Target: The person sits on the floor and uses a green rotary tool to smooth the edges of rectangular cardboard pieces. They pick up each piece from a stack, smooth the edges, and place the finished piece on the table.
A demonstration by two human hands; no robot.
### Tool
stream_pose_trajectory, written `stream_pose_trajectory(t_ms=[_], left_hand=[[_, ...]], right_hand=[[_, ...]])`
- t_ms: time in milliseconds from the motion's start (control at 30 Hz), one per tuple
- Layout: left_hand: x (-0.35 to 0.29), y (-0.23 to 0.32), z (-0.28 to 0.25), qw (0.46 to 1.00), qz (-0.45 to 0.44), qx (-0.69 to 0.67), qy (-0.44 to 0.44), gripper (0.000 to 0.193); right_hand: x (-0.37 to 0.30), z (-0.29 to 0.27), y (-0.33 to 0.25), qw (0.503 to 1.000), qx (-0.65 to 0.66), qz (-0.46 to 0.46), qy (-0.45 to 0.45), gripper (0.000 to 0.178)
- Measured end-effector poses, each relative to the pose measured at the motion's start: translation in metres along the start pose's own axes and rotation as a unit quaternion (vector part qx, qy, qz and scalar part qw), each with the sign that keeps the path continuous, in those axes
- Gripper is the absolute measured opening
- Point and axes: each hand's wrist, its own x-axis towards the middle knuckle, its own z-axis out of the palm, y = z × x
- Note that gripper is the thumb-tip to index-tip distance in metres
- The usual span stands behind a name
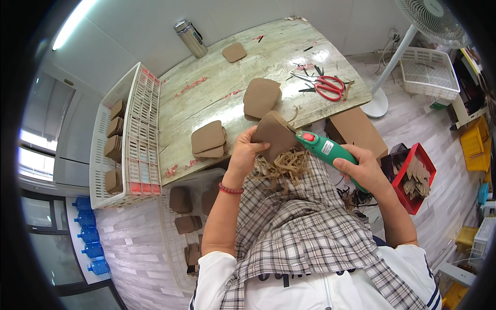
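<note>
My left hand (244, 154) grips a brown piece with rounded corners (274, 135), thumb on top, just off the table's near edge. A green handheld electric cutter (326, 149) with a red button is in my right hand (366, 169); its head meets the right edge of that piece. A narrow strip curls up beside the head. Tan trimmings (285, 166) are heaped on the checked apron over my lap. Close beyond the held piece is a stack of similar pieces (262, 97), and a smaller stack (208, 137) sits to its left.
The table (217, 85) also bears a single brown piece (234, 52), red-handled scissors (329, 88), dark scraps and a steel flask (190, 38). White crates with brown pieces stand left (143, 139) and below (168, 227). Rightward are a cardboard box (358, 129), red box (412, 205) and fan (386, 75).
</note>
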Motion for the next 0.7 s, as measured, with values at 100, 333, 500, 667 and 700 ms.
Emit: stream_pose_trajectory(t_ms=[100,333,500,667,700], left_hand=[[-0.003,-0.008,-0.001,0.999,-0.017,0.033,-0.001,0.04],[-0.015,-0.018,0.007,0.997,-0.051,0.04,-0.028,0.038],[-0.019,0.003,-0.003,0.985,-0.083,0.14,-0.056,0.034],[-0.018,0.014,-0.022,0.987,-0.027,0.157,-0.018,0.027],[-0.019,0.015,-0.024,0.99,-0.02,0.137,-0.006,0.025]], right_hand=[[-0.001,0.005,0.006,1.0,0.007,0.006,0.006,0.035],[0.007,0.018,0.006,0.999,0.038,0.013,0.003,0.035],[0.008,0.01,0.008,0.997,0.048,0.039,-0.045,0.038],[0.006,0.005,0.009,0.994,0.058,0.046,-0.075,0.036],[0.006,0.005,0.009,0.994,0.059,0.044,-0.078,0.036]])
